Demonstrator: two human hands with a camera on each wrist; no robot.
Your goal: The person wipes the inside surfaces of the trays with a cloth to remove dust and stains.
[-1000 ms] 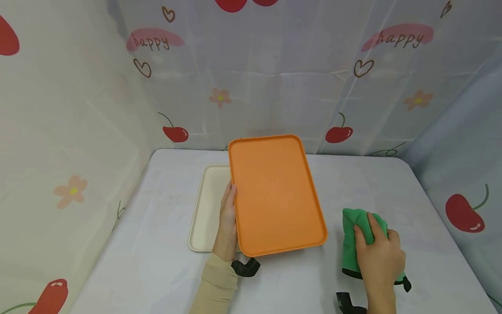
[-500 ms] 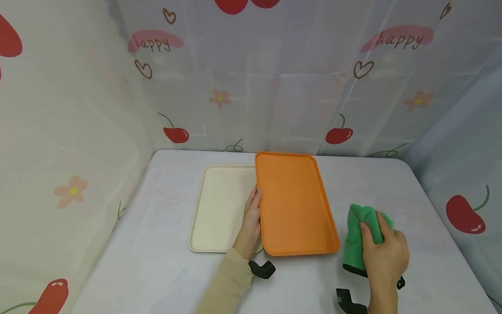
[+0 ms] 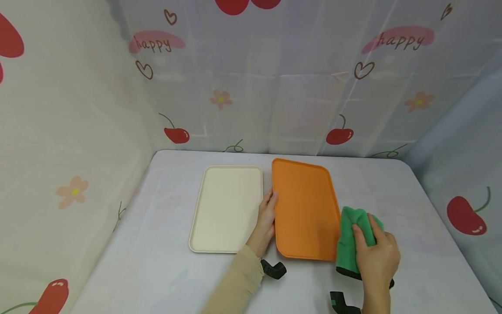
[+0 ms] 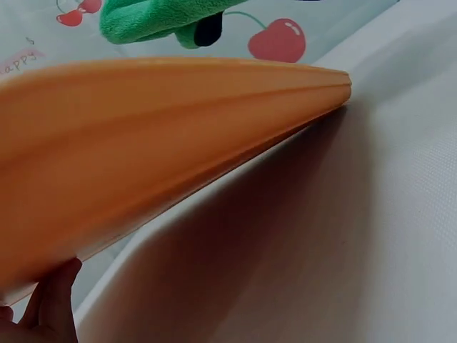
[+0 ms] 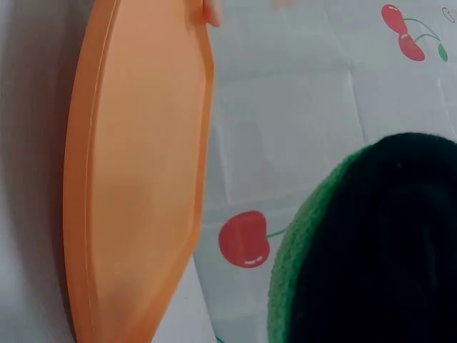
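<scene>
My left hand [image 3: 264, 220] grips the left edge of an orange tray [image 3: 303, 200], which tilts with its left side raised off the white table. In the left wrist view the fingers [image 4: 57, 304] meet the tray's lower rim. On the right, my right hand [image 3: 378, 257] pinches a fuzzy green cleaning mitt [image 3: 347, 246] with black trim, just beside the tray's right edge. The right wrist view shows the mitt's dark opening [image 5: 385, 250] close up; the tray stands apart from it there. Whether mitt and tray touch is unclear.
A cream tray [image 3: 227, 205] lies flat on the white table [image 3: 164, 261], left of the orange one. Curtains [image 3: 274, 100] with cherries and flowers hang behind the table and along both sides. Black wrist mounts [image 3: 274, 269] sit below the hands.
My left hand has carried the orange tray rightward and lower, off the cream tray, which now shows whole. The right hand with the mitt shifted slightly right, then back left toward the orange tray.
</scene>
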